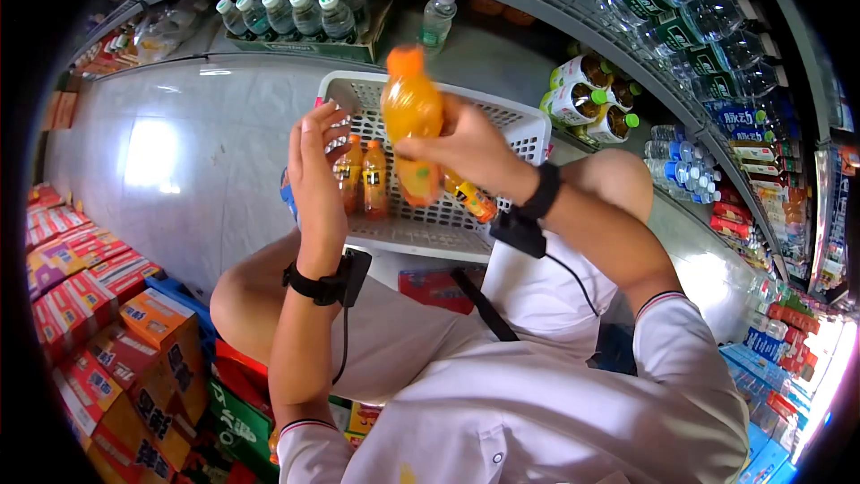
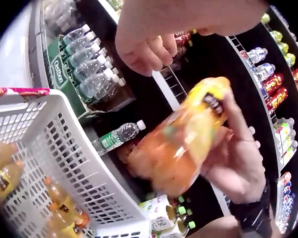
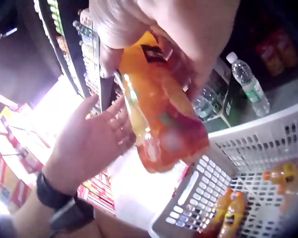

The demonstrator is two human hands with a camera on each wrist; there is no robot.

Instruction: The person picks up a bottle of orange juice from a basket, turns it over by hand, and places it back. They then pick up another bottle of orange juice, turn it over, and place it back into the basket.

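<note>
My right hand [image 1: 466, 148] grips an orange juice bottle [image 1: 414, 108] and holds it up over the white plastic basket [image 1: 520, 125]. The bottle is blurred, its orange cap pointing away from me in the head view. Beside it, to the left, my left hand [image 1: 318, 157] is raised with its fingers extended and nothing in them; the right wrist view shows that left hand [image 3: 92, 139] close by the bottle. Inside the basket, two juice bottles [image 1: 374, 181] stand at the left, and another juice bottle [image 1: 470, 199] leans at the right, partly hidden by my right hand.
Behind the basket, a green carton [image 1: 296, 47] of clear water bottles sits on the low shelf, with a single water bottle [image 1: 438, 20] next to it. A pack of green-capped bottles [image 1: 591, 99] stands right of the basket. Stacked drink boxes [image 1: 134, 376] line the left side.
</note>
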